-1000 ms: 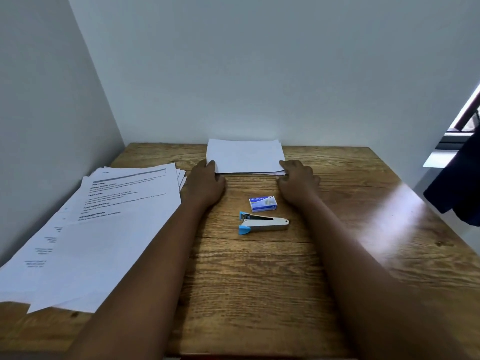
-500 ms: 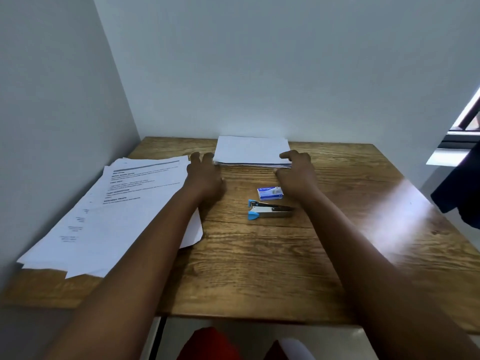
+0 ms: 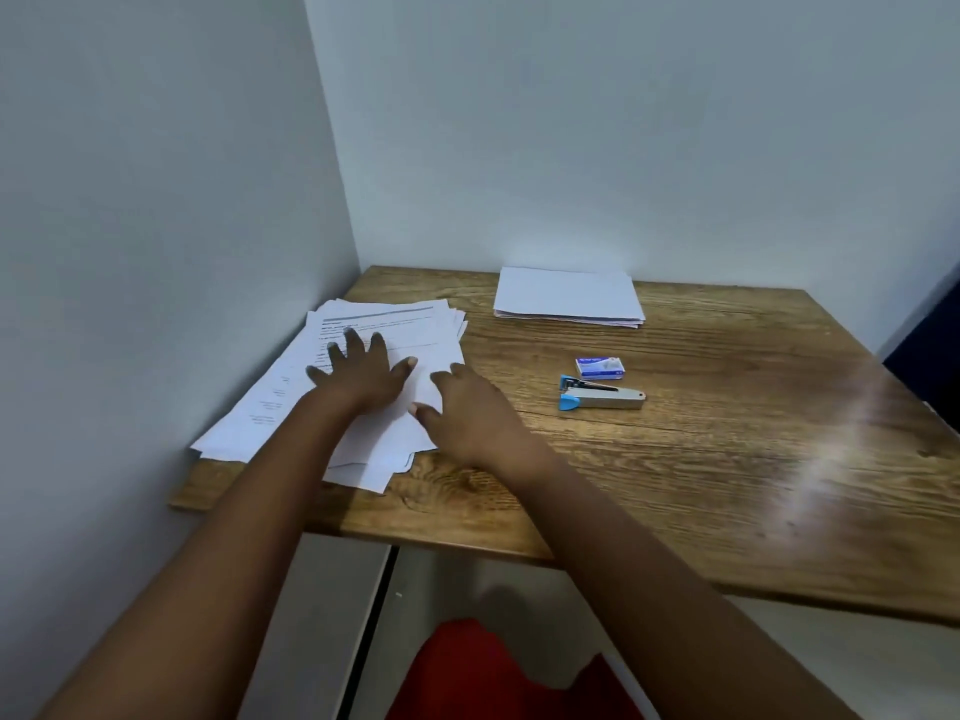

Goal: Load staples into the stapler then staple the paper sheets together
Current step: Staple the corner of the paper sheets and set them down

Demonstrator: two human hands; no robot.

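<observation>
From the head camera, the left hand (image 3: pixel 358 374) lies palm down on the loose pile of printed sheets (image 3: pixel 363 366) at the left side of the wooden table (image 3: pixel 727 459). Its fingers (image 3: pixel 356 345) are spread wide apart and flat on the top sheet, gripping nothing. The right hand (image 3: pixel 467 413) rests at the right edge of the same pile, fingers slightly curled and parted, with the fingertips on the paper edge; whether it pinches a sheet cannot be told.

The top sheet carries a dark rule and several lines of print, but the writing is too small and blurred to read.

The stapler (image 3: pixel 600 398), silver with a blue end, lies on its side near the middle of the table, well apart from both hands. Just behind it sits the small blue and white staple box (image 3: pixel 600 367), close to the stapler but not touching it; its label cannot be read. A neat stack of blank white paper (image 3: pixel 569 296) lies at the far edge against the wall (image 3: pixel 623 122). Red cloth (image 3: pixel 498 672) shows below the table's near edge.
</observation>
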